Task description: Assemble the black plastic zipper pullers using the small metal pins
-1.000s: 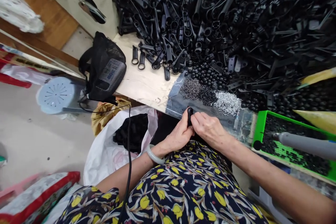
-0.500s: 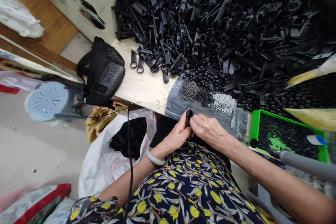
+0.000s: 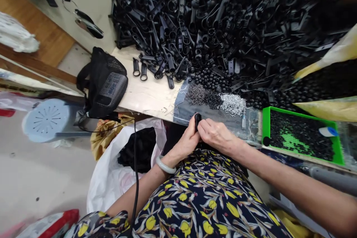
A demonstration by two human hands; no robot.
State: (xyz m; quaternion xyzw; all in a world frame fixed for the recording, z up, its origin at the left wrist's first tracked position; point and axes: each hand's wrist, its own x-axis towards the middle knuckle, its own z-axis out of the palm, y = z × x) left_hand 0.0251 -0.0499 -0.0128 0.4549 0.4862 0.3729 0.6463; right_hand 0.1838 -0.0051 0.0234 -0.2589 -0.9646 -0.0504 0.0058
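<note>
One small black part (image 3: 198,119) is held near the table (image 3: 147,98)'s front edge. It is gripped by the closed left hand (image 3: 186,144), and the right hand (image 3: 216,134) is bent shut against its side, fingertips hidden. Silver pins (image 3: 233,104) are heaped beyond, left of a green tray (image 3: 266,122).

Nothing is legible (the mark (image 3: 112,87) on the black bag (image 3: 96,70) is blurred).
</note>
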